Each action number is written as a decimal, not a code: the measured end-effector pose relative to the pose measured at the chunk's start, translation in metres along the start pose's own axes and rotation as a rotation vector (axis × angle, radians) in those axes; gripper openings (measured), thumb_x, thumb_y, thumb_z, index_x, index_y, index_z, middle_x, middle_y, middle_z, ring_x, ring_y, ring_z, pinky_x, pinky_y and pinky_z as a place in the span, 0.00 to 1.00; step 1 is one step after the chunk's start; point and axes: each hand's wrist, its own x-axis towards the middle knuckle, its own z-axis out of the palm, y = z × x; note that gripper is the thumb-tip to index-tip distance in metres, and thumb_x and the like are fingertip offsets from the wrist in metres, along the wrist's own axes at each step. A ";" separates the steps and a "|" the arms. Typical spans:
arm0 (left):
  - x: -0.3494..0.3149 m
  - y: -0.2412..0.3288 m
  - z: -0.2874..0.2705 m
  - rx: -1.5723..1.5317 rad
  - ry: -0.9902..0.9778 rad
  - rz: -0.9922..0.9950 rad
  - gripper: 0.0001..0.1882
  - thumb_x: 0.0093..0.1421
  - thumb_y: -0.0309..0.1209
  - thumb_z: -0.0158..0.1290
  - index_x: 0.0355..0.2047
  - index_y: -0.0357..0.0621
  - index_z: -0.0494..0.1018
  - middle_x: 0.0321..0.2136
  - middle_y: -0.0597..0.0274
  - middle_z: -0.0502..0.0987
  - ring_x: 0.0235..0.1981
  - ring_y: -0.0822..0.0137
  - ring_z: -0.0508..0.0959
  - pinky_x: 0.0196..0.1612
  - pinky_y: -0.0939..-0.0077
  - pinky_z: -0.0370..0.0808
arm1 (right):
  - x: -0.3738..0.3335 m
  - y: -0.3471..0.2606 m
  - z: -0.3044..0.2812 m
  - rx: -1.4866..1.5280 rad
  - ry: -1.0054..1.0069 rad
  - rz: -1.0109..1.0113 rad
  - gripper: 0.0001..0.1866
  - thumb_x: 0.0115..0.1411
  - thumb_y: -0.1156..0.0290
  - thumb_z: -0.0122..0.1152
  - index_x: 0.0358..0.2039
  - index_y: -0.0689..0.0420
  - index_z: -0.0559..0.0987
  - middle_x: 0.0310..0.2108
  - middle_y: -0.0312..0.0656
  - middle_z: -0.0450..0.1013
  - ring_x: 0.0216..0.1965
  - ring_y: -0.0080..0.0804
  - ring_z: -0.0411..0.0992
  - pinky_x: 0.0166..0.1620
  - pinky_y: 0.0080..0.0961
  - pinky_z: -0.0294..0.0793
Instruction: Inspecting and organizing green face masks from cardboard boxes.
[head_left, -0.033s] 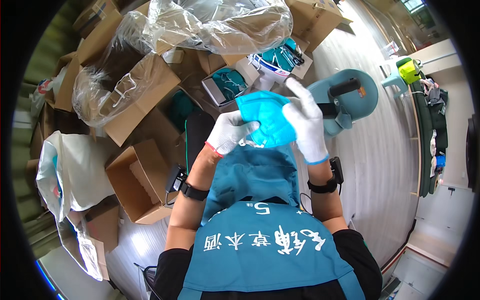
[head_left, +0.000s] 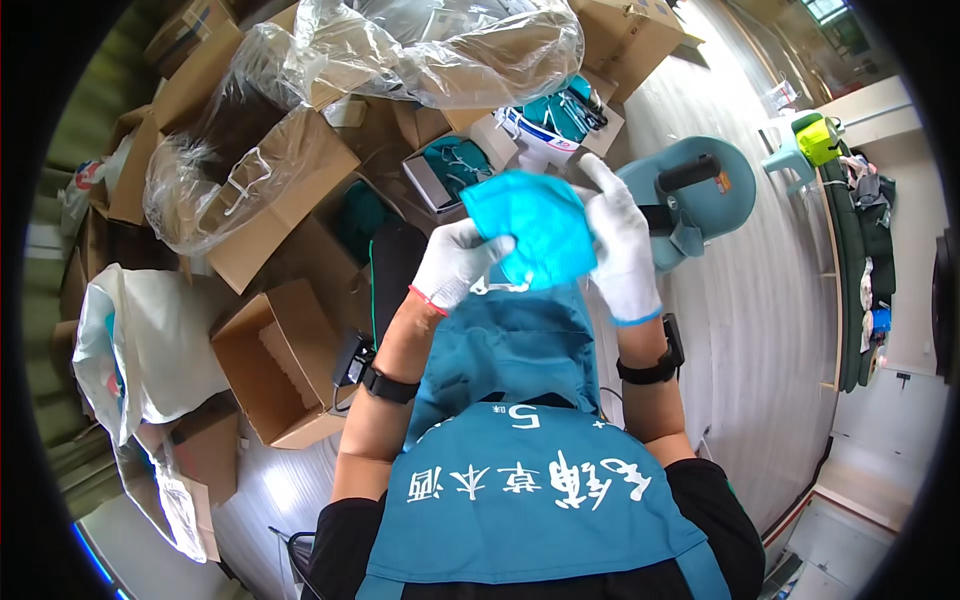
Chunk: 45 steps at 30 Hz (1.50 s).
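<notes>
A turquoise face mask point(head_left: 535, 225) with thin white straps at its lower edge is held up above my lap. My left hand point(head_left: 455, 262), in a white knit glove with a red cuff, pinches the mask's left side, thumb on the near face. At the mask's right edge is my right hand point(head_left: 622, 245), in a white glove with a blue cuff. Its index finger points up and away from the mask, and the other fingers are partly hidden. Just beyond the mask, a small white box point(head_left: 445, 175) holds similar turquoise pieces with white straps.
Another open container point(head_left: 545, 150) with turquoise masks stands at the far middle. Cardboard boxes point(head_left: 275, 365), clear plastic liners point(head_left: 440, 65) and a white sack point(head_left: 155, 340) crowd the left and far side. A blue-grey plastic stool point(head_left: 725, 190) stands to the right.
The mask has shifted slightly and tilted in my left hand. My right hand has moved a little to the right, its fingers drawn back from the mask's face to its edge.
</notes>
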 end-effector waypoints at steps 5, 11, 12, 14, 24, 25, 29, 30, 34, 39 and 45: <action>0.006 -0.006 0.010 -0.327 0.270 -0.006 0.08 0.64 0.29 0.59 0.39 0.36 0.79 0.30 0.67 0.80 0.28 0.77 0.76 0.33 0.83 0.73 | -0.005 0.020 0.009 -0.040 -0.181 0.043 0.29 0.65 0.70 0.60 0.64 0.62 0.63 0.50 0.42 0.73 0.45 0.27 0.75 0.46 0.24 0.77; 0.006 -0.019 0.002 0.065 0.238 -0.009 0.11 0.64 0.29 0.58 0.37 0.29 0.78 0.32 0.56 0.82 0.29 0.73 0.80 0.33 0.77 0.77 | -0.009 0.039 0.011 -0.381 -0.234 -0.023 0.18 0.61 0.78 0.62 0.53 0.54 0.78 0.34 0.36 0.78 0.34 0.19 0.75 0.34 0.19 0.75; 0.006 -0.023 -0.001 0.059 0.222 -0.025 0.11 0.65 0.29 0.57 0.37 0.29 0.78 0.31 0.55 0.81 0.28 0.72 0.80 0.32 0.77 0.77 | -0.009 0.040 0.011 -0.551 -0.248 -0.166 0.20 0.61 0.76 0.63 0.55 0.54 0.77 0.35 0.36 0.78 0.33 0.19 0.74 0.34 0.21 0.74; 0.008 -0.030 -0.004 0.052 0.170 -0.077 0.15 0.68 0.32 0.52 0.39 0.27 0.76 0.29 0.52 0.80 0.26 0.70 0.79 0.31 0.77 0.76 | -0.011 0.042 0.012 -0.643 -0.263 -0.154 0.19 0.61 0.75 0.63 0.53 0.55 0.77 0.35 0.36 0.77 0.32 0.19 0.73 0.33 0.21 0.74; 0.027 -0.047 -0.001 0.357 0.441 -0.143 0.23 0.60 0.45 0.62 0.39 0.32 0.79 0.28 0.60 0.79 0.29 0.73 0.77 0.34 0.76 0.73 | -0.025 0.101 0.030 -0.529 -0.105 -0.070 0.13 0.66 0.76 0.57 0.51 0.57 0.74 0.38 0.36 0.75 0.37 0.22 0.74 0.37 0.22 0.76; 0.035 -0.050 -0.004 0.365 0.519 -0.181 0.26 0.57 0.46 0.64 0.39 0.29 0.79 0.30 0.53 0.82 0.32 0.69 0.79 0.39 0.74 0.76 | -0.025 0.112 0.032 -0.680 -0.055 -0.091 0.12 0.66 0.77 0.57 0.50 0.59 0.74 0.36 0.37 0.76 0.35 0.28 0.75 0.36 0.26 0.76; 0.069 -0.073 -0.014 0.136 0.643 -0.052 0.23 0.52 0.40 0.70 0.37 0.30 0.81 0.31 0.54 0.83 0.31 0.70 0.81 0.38 0.76 0.77 | -0.025 0.142 0.025 -0.886 -0.020 -0.254 0.13 0.66 0.64 0.58 0.45 0.60 0.76 0.37 0.45 0.77 0.35 0.37 0.77 0.37 0.32 0.76; 0.077 -0.080 -0.017 0.209 0.670 -0.068 0.21 0.51 0.38 0.70 0.36 0.31 0.81 0.31 0.55 0.83 0.30 0.70 0.80 0.37 0.76 0.77 | -0.025 0.146 0.022 -0.929 -0.020 -0.177 0.14 0.67 0.63 0.58 0.46 0.60 0.76 0.37 0.45 0.77 0.36 0.37 0.77 0.38 0.32 0.76; 0.096 -0.115 -0.016 0.339 0.793 -0.027 0.14 0.48 0.33 0.70 0.31 0.36 0.82 0.27 0.56 0.83 0.27 0.69 0.81 0.34 0.74 0.78 | -0.036 0.148 0.012 -0.959 -0.027 -0.102 0.16 0.67 0.62 0.55 0.47 0.61 0.76 0.39 0.49 0.76 0.40 0.45 0.76 0.45 0.38 0.75; 0.110 -0.149 0.000 0.463 0.830 -0.073 0.12 0.48 0.29 0.68 0.32 0.37 0.82 0.28 0.54 0.83 0.28 0.67 0.83 0.35 0.73 0.79 | -0.057 0.144 -0.002 -0.902 0.046 0.013 0.16 0.67 0.63 0.53 0.46 0.62 0.75 0.40 0.50 0.76 0.41 0.49 0.75 0.45 0.39 0.73; 0.125 -0.177 0.022 0.496 0.813 -0.072 0.10 0.49 0.27 0.66 0.32 0.37 0.83 0.28 0.54 0.84 0.27 0.67 0.83 0.34 0.74 0.80 | -0.068 0.138 -0.025 -0.937 0.088 0.120 0.14 0.67 0.63 0.52 0.44 0.61 0.76 0.39 0.50 0.77 0.39 0.50 0.75 0.42 0.40 0.73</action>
